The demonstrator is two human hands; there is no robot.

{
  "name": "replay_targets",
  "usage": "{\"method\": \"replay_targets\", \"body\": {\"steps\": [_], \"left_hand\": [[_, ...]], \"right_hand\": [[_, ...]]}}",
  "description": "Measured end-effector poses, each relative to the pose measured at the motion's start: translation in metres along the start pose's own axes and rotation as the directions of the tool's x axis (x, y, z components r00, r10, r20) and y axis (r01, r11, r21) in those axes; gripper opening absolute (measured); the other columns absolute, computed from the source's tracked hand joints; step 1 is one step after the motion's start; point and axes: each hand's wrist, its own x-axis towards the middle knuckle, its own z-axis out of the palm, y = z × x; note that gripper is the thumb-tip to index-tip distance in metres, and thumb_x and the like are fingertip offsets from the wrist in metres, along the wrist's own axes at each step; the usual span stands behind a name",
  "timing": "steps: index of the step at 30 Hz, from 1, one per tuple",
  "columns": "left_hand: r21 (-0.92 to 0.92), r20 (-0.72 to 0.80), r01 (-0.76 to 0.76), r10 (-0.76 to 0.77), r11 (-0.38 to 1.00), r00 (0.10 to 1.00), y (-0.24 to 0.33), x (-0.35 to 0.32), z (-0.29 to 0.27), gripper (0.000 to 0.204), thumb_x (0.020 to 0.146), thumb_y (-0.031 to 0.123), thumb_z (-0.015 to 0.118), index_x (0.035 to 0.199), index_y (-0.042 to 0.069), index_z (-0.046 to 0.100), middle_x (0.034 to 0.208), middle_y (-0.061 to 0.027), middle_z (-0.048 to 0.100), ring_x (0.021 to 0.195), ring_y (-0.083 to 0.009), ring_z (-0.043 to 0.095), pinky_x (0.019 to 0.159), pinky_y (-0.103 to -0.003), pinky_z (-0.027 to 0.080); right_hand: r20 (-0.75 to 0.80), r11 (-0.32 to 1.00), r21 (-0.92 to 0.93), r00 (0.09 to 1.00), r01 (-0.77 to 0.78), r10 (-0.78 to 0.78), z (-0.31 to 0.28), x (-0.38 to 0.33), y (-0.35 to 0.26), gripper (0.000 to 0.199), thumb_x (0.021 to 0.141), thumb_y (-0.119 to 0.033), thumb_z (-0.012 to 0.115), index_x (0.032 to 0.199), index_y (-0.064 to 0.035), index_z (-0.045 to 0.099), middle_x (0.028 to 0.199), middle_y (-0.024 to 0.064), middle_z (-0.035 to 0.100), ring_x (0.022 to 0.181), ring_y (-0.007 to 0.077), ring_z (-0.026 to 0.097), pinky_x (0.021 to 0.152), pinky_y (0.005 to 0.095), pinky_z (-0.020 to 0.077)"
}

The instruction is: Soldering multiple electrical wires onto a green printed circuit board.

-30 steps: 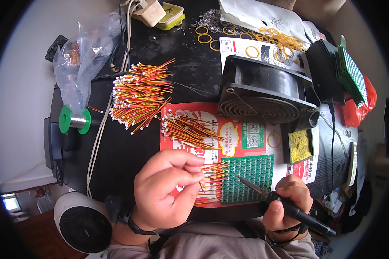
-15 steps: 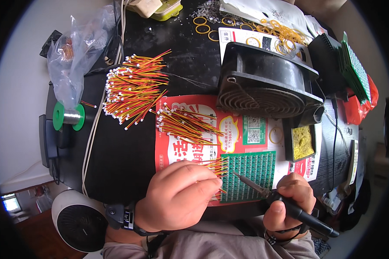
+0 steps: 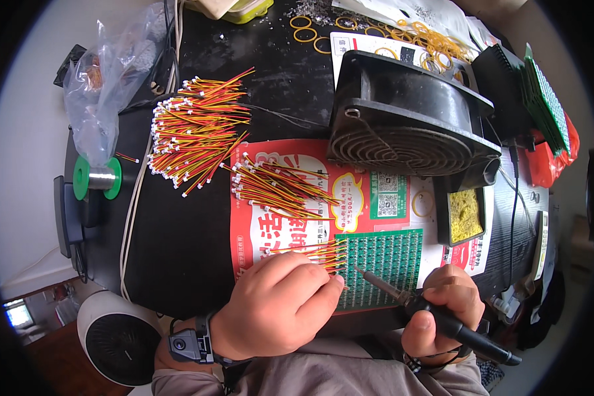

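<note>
A green circuit board panel (image 3: 383,270) with rows of small pads lies on a red printed sheet (image 3: 244,224). Red and yellow wire leads (image 3: 327,253) reach its left edge in a row. My left hand (image 3: 280,307) is closed in a pinch beside that edge, with a short wire end showing at the fingertips; the rest is hidden under the fingers. My right hand (image 3: 445,310) grips a soldering iron (image 3: 452,327), its tip pointing left over the board near the wire ends. Behind the left hand lies a small pile of wire leads with white connectors (image 3: 284,188).
A larger pile of leads (image 3: 201,129) lies further left, near a green solder spool (image 3: 98,178) and a plastic bag (image 3: 102,86). A black fan (image 3: 409,119) stands behind the board, with a yellow sponge (image 3: 465,216) in a holder at right. Rubber bands (image 3: 426,43) lie at the back.
My left hand has shifted slightly, its wrist turning so the watch-like device faces up more. The wire end below its fingertips shows less. The iron's tip stays near the same spot on the board.
</note>
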Motion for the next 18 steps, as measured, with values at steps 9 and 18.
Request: {"method": "replay_targets", "body": {"steps": [9, 18], "left_hand": [[0.025, -0.024, 0.051, -0.051, 0.998, 0.998, 0.0009, -0.0027, 0.0027, 0.022, 0.062, -0.006, 0.068, 0.083, -0.002, 0.070, 0.076, -0.0076, 0.062, 0.062, -0.0225, 0.058, 0.052, -0.032, 0.049], [0.001, -0.015, 0.081, -0.081, 0.997, 0.997, -0.0002, -0.0022, 0.0050, 0.022, 0.063, -0.007, 0.069, 0.084, -0.002, 0.069, 0.078, -0.0090, 0.061, 0.064, -0.0246, 0.059, 0.055, -0.034, 0.050]], "right_hand": [[0.052, 1.000, -0.015, 0.998, -0.022, 0.023, -0.0007, 0.0024, -0.0025, 0.030, 0.077, -0.017, 0.076, 0.085, 0.0015, 0.054, 0.053, 0.0065, 0.051, 0.042, 0.0169, 0.050, 0.040, 0.0282, 0.0375], [0.124, 0.999, -0.037, 0.992, -0.028, 0.032, -0.0024, 0.0044, -0.0031, 0.031, 0.075, -0.017, 0.077, 0.086, 0.0013, 0.054, 0.055, 0.0072, 0.054, 0.043, 0.0181, 0.051, 0.040, 0.0294, 0.0397]]}}
